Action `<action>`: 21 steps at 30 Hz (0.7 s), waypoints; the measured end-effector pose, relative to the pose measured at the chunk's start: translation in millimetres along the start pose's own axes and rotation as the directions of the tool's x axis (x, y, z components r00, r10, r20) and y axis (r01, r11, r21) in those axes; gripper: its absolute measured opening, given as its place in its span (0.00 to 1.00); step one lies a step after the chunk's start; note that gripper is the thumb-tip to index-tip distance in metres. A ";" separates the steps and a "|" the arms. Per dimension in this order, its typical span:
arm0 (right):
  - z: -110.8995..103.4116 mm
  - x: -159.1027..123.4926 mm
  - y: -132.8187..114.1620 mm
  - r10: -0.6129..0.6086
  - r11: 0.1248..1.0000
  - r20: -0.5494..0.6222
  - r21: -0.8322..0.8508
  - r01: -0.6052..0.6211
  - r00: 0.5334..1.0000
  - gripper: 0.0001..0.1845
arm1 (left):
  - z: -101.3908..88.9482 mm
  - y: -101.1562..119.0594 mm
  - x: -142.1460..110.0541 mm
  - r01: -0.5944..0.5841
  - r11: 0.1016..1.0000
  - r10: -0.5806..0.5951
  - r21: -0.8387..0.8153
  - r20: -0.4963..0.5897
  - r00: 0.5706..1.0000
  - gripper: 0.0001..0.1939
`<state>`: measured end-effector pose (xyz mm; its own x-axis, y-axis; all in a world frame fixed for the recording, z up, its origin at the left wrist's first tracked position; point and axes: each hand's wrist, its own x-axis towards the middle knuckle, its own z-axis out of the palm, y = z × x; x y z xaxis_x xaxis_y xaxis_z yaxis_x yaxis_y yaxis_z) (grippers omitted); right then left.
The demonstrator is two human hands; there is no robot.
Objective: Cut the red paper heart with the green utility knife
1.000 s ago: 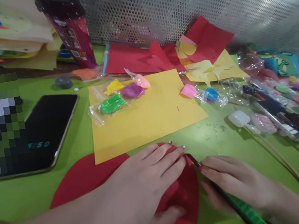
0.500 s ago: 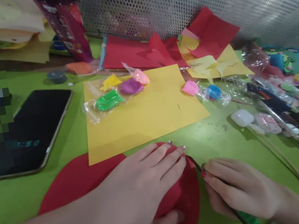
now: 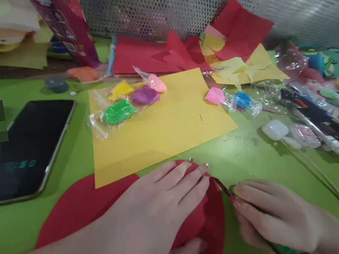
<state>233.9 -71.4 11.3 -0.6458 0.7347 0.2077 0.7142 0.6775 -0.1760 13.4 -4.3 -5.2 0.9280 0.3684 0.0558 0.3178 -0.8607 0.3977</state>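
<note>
A large red paper shape (image 3: 217, 227) with a rounded edge lies on the green table, its left part tucked under a yellow sheet (image 3: 164, 132). My left hand (image 3: 167, 209) rests flat on the red paper, fingers stretched toward its upper right edge. In my right hand (image 3: 271, 214) is a slim dark tool (image 3: 222, 186) with a narrow bent tip, gripped like a pen. That tip touches or nearly touches the red paper's edge beside my left fingertips. Most of the tool's shaft is hidden by my fingers, so its exact kind is unclear.
Bagged clay lumps, one a green lump (image 3: 119, 111), lie on the yellow sheet. At left is a phone (image 3: 41, 139); behind it stands a purple cup (image 3: 72, 35). Red paper scraps (image 3: 151, 54) lie by the perforated metal panel (image 3: 168, 1). A cable (image 3: 322, 175) and clutter lie right.
The view has shifted slightly, moving the phone, cup and yellow sheet a little left in the picture. Both hands and the tool keep nearly the same place on the red paper.
</note>
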 end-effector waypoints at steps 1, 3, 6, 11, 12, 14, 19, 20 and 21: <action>0.6 -1.8 0.1 -0.012 1.000 -0.002 -0.008 0.012 1.000 0.14 | 1.3 0.7 0.0 0.008 1.000 -0.008 -0.005 -0.020 1.000 0.29; 1.7 -5.4 0.1 -0.039 0.999 -0.007 -0.022 0.039 0.999 0.13 | 4.2 2.9 0.4 0.024 1.000 -0.025 -0.014 -0.056 0.998 0.29; 3.1 -10.2 0.0 -0.060 0.998 -0.026 -0.003 0.060 0.998 0.11 | 7.7 6.7 1.2 0.038 0.999 -0.039 -0.013 -0.080 0.996 0.29; 6.4 -15.1 -1.7 -0.025 0.998 -0.014 0.055 0.026 1.000 0.12 | 8.3 7.7 0.8 0.044 0.999 -0.045 -0.012 -0.095 0.995 0.29; 7.2 -15.8 -2.5 -0.011 0.999 -0.003 0.044 0.011 1.000 0.12 | 7.5 6.8 0.4 0.042 0.999 -0.043 -0.013 -0.093 0.995 0.29; 8.3 -16.6 -4.4 0.004 1.000 -0.003 0.018 -0.004 1.000 0.13 | 5.5 4.8 -0.4 0.028 1.000 -0.029 -0.012 -0.071 0.997 0.28; 7.4 -15.5 -8.6 0.028 0.998 -0.033 -0.048 -0.030 0.999 0.11 | 1.8 2.1 -0.2 0.001 1.000 -0.001 0.010 -0.011 1.000 0.29; 7.0 -15.5 -9.2 0.030 0.998 -0.027 -0.049 -0.031 0.999 0.11 | 1.7 2.0 0.1 -0.001 1.000 0.002 0.011 -0.012 1.000 0.29; 6.7 -15.7 -9.8 0.033 0.998 -0.025 -0.049 -0.034 0.999 0.11 | 1.7 2.0 0.4 -0.003 1.000 0.004 0.009 -0.015 1.000 0.29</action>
<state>235.3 -89.3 3.4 -0.6150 0.7555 0.2258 0.7481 0.6496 -0.1357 14.8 -6.5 -6.0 0.9261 0.3706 0.0711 0.3164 -0.8653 0.3888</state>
